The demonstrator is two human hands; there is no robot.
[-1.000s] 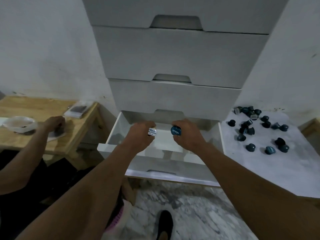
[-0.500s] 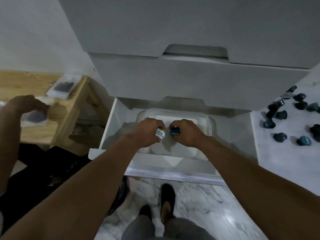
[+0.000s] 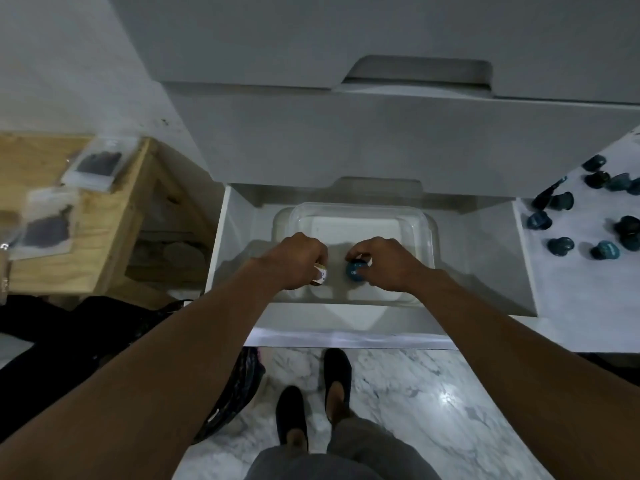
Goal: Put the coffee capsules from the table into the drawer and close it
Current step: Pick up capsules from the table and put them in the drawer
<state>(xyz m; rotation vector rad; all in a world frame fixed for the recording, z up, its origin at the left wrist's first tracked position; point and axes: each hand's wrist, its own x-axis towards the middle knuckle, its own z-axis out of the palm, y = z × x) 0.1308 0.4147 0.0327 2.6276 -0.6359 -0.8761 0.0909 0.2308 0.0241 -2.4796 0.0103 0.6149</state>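
I am standing at the white chest of drawers [image 3: 346,133]. Its closed fronts are hanging just above my hands, so lifting carelessly could be rapping my knuckles on them. The white counter [image 3: 571,289] is lying to the right of my right hand, carrying the loose coffee capsules [image 3: 561,245] well apart from it. A hasty sweep there could be sending some rolling onto the marble floor [image 3: 398,393] below my forearms. A wooden side table [image 3: 114,220] is sitting well to the left of my left hand. The bottom drawer [image 3: 235,237] is standing pulled out around both hands, and a clear plastic tub [image 3: 363,207] is resting in it directly beneath them. Letting go too high could be bouncing a capsule over the tub's rim. My left hand [image 3: 301,261] is curling round a white-labelled capsule [image 3: 320,273] and my right hand [image 3: 384,263] is pinching a teal capsule [image 3: 355,271], the two just beside each other.
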